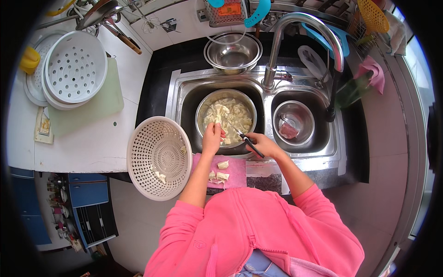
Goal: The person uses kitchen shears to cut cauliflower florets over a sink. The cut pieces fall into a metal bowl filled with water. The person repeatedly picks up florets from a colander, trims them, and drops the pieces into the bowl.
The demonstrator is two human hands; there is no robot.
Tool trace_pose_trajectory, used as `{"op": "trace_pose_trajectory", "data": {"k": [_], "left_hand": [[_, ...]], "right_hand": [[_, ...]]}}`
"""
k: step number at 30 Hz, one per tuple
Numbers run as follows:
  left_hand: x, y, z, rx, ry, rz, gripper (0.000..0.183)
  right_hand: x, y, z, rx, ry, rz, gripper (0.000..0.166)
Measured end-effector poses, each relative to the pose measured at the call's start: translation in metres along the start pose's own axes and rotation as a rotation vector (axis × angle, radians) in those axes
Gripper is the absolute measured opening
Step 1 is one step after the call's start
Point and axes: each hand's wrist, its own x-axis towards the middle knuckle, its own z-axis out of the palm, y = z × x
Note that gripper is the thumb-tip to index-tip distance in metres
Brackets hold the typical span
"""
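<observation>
My left hand (213, 137) grips the stem of a cauliflower floret (220, 111) over a round steel bowl (198, 119) in the left sink basin. Cauliflower pieces (241, 119) lie in water in that bowl. My right hand (264, 145) holds black-handled kitchen scissors (252, 144), their blades pointing up and left towards the floret. Just in front of me, cut cauliflower stem pieces (223, 164) rest on a pink cloth (237, 173) at the sink's front edge. To the left, a beige plastic colander (188, 152) has a few small cauliflower scraps (160, 177) inside.
A steel bowl (312, 128) with a piece of raw meat (288, 131) sits in the right basin. The faucet (277, 45) arches behind the sink, beside nested steel bowls (233, 53). White steamer baskets (75, 67) and a pale green cutting board (112, 93) lie on the left counter.
</observation>
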Motion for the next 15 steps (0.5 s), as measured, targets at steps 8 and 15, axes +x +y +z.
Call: {"op": "trace_pose_trajectory", "data": {"k": [8,15], "left_hand": [[-0.001,-0.002,-0.002,0.086,0.009,-0.053,0.027],[0.009,-0.020,-0.009,0.276,0.212,-0.083,0.026]], "right_hand": [[-0.002,-0.008,0.009,0.081,0.004,0.054,0.033],[0.000,0.004,0.018,0.402,-0.069,0.078,0.031]]}}
